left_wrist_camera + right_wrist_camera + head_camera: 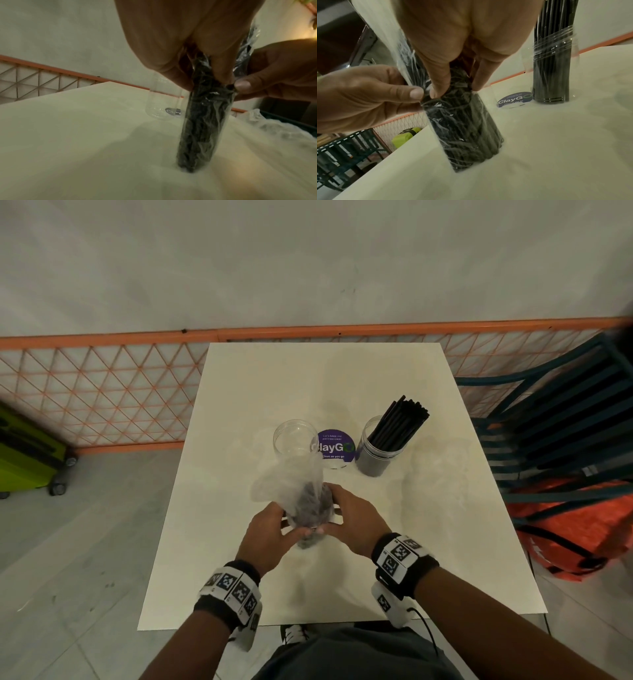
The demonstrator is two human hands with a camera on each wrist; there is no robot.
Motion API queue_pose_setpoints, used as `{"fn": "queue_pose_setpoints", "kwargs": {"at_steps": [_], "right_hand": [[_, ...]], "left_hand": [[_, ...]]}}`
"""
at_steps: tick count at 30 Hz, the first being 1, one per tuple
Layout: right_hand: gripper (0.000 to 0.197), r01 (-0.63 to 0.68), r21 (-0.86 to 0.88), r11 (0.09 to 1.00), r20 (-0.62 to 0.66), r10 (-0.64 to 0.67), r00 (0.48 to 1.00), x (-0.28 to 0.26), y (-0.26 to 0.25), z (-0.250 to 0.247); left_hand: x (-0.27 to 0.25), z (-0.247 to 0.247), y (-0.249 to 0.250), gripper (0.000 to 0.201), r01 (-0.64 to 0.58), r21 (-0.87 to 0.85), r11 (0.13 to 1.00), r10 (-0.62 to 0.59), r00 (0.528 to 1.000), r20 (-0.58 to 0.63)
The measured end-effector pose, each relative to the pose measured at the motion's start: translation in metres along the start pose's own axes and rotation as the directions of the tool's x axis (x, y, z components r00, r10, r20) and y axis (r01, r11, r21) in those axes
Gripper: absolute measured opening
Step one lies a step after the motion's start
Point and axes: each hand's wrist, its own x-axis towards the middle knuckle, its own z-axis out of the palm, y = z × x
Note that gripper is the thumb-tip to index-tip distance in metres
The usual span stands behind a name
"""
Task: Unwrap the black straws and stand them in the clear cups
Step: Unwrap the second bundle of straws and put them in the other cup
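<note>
1. The wrapped bundle of black straws (310,505) is standing on end at the near middle of the table (445,559), steadied for unwrapping.
2. The left hand (270,537) and right hand (356,520) are both pinching its plastic wrap (291,477), seemingly opening it.
3. Farther off, the empty cup (295,438) is waiting left of the filled cup (380,451).

The white tabletop (239,559) holds an empty clear cup (294,436), a round purple sticker (337,448) just beside it, a second clear cup (378,451) full of black straws (399,426), and a wrapped bundle of straws (467,135) standing on its end.
</note>
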Motion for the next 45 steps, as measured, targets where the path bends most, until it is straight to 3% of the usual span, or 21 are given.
{"fn": "queue_pose_setpoints", "kwargs": {"at_steps": [2,3,6,9,14,18,22,26,28,31,33,36,41,45], "right_hand": [[0.077,0.000,-0.004,1.000,0.006,0.000,1.000,0.001,0.001,0.002],[0.078,0.000,0.002,1.000,0.001,0.000,1.000,0.001,0.001,0.003],[0.077,-0.010,0.049,0.999,-0.069,0.013,0.998,0.002,-0.002,0.003],[0.076,-0.008,0.077,0.997,-0.117,0.017,0.993,0.003,-0.002,0.004],[0.057,-0.080,-0.112,0.990,0.031,0.084,0.996,0.003,0.007,0.010],[0.057,-0.073,-0.119,0.990,0.002,0.074,0.997,0.001,0.008,0.011],[0.055,-0.086,-0.125,0.988,-0.041,0.082,0.996,0.001,0.010,0.012],[0.055,-0.101,-0.166,0.981,0.032,0.108,0.994,0.002,0.011,0.011],[0.057,-0.097,-0.180,0.979,0.043,0.106,0.993,0.001,0.011,0.011],[0.051,-0.092,-0.220,0.971,0.028,0.101,0.994,-0.003,0.014,0.012],[0.050,-0.090,-0.245,0.965,0.012,0.096,0.995,-0.004,0.015,0.013],[0.052,-0.114,-0.222,0.968,-0.003,0.116,0.993,-0.005,0.016,0.012],[0.046,-0.114,-0.186,0.976,-0.045,0.107,0.993,-0.007,0.012,0.003],[0.050,-0.142,-0.187,0.972,0.018,0.148,0.989,-0.005,0.011,0.008]], "left_hand": [[-0.003,0.000,-0.001,0.060,0.042,0.188,0.981,-0.048,0.998,0.031],[-0.003,0.000,-0.002,0.063,0.033,0.204,0.978,-0.038,0.999,0.024],[-0.005,-0.004,0.013,0.035,-0.063,0.019,0.998,0.064,0.995,-0.075],[-0.002,0.000,0.011,0.034,-0.141,-0.051,0.989,0.133,0.982,-0.133],[-0.005,0.021,-0.003,0.047,-0.001,0.159,0.987,0.004,1.000,-0.018],[-0.003,0.026,-0.002,0.046,0.054,0.214,0.975,-0.042,0.997,-0.062],[-0.004,0.025,-0.002,0.047,0.021,0.120,0.993,-0.009,0.995,-0.098],[-0.008,0.026,-0.006,0.054,-0.020,0.154,0.988,0.021,1.000,-0.005],[-0.011,0.022,-0.004,0.068,-0.028,0.153,0.988,0.026,0.999,0.019],[-0.015,0.019,0.004,0.086,-0.043,-0.117,0.992,0.039,0.998,-0.039],[-0.015,0.018,0.006,0.072,-0.045,-0.195,0.980,0.029,0.996,-0.081],[-0.011,0.020,0.010,0.042,-0.038,-0.182,0.982,0.024,0.996,-0.080],[-0.009,0.022,0.005,0.053,-0.070,-0.182,0.981,0.048,0.992,-0.120],[-0.007,0.025,0.000,0.049,-0.020,-0.122,0.992,0.011,0.997,-0.077]]}}
